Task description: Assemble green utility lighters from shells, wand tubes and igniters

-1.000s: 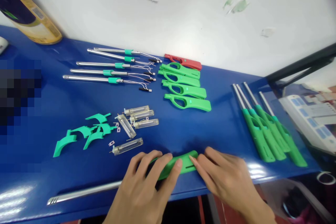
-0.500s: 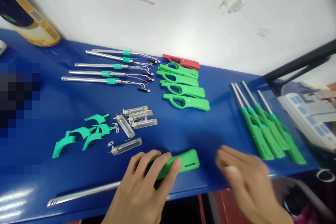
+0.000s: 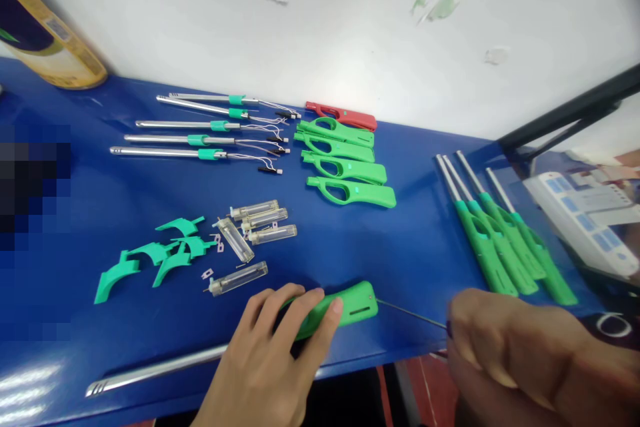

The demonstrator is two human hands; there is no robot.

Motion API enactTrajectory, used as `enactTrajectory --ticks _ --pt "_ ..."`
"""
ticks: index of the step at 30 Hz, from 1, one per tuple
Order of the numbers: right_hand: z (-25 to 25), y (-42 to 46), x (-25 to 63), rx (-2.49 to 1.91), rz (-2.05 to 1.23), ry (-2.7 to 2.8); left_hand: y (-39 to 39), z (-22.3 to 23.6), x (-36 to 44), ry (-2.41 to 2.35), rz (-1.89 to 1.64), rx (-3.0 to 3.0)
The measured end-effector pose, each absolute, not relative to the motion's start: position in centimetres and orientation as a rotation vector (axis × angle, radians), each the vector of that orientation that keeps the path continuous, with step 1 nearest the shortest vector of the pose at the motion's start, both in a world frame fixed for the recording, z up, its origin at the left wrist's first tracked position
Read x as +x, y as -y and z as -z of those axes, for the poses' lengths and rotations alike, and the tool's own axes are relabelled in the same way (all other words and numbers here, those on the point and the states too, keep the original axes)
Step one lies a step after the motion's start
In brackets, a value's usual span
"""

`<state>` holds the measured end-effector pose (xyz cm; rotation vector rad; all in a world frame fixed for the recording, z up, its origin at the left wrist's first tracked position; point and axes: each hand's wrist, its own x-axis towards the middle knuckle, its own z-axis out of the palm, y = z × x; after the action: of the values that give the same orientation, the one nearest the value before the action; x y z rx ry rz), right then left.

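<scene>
A long-necked green gas lighter [image 3: 357, 301] lies near the front edge, its metal tube [image 3: 155, 371] pointing left. Over its handle lies my left hand [image 3: 270, 353], fingers curled around it and holding it down. My right hand [image 3: 520, 353] is closed in a fist on a screwdriver, whose thin shaft [image 3: 413, 312] reaches the lighter's butt end by a small hole. The screwdriver's handle is mostly hidden inside the fist. Just behind my left hand lie several clear fuel tanks [image 3: 240, 278] and small metal clips [image 3: 207, 273].
Teal triggers [image 3: 117, 275] lie at left. Metal tubes with wires [image 3: 167, 153] sit farther back, beside green handle shells [image 3: 370, 194] and one red shell [image 3: 345, 115]. Several assembled lighters [image 3: 493, 253] lie at right, near a white power strip [image 3: 580, 223]. A yellow bottle [image 3: 83, 63] stands back left.
My right hand has moved right and closer to the camera, and a screwdriver shaft now shows between it and the lighter's end. My left hand stays on the lighter. The view shifted slightly.
</scene>
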<state>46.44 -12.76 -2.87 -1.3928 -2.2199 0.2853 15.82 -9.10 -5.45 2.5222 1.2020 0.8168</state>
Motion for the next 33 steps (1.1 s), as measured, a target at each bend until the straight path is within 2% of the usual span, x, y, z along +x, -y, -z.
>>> enactTrajectory --ticks 7,11,13,17,20,29,33 --pt "0.1 10.5 42.2 -1.401 -0.477 1.943 9.2 5.3 15.9 -1.203 -0.809 2.514" --pt "-2.2 8.6 39.8 -1.286 -0.646 1.564 9.2 5.4 15.8 -1.192 -0.806 2.524" --pt "-3.6 7.5 39.5 -1.239 -0.737 1.512 9.1 5.4 15.9 -1.193 -0.818 2.533" --pt "-5.2 5.7 39.3 -1.304 -1.027 1.764 9.1 5.5 15.9 -1.200 -0.824 2.535" --pt "-5.1 5.0 37.9 -1.193 -0.931 1.589 9.3 5.6 15.8 -1.204 -0.815 2.539" --pt "-2.6 6.5 34.2 -1.285 -0.594 1.429 9.4 5.5 15.6 -1.213 -0.779 2.522" --pt "-0.2 6.9 34.3 -1.364 -0.224 1.344 9.3 5.5 15.5 -1.180 -0.809 2.499"
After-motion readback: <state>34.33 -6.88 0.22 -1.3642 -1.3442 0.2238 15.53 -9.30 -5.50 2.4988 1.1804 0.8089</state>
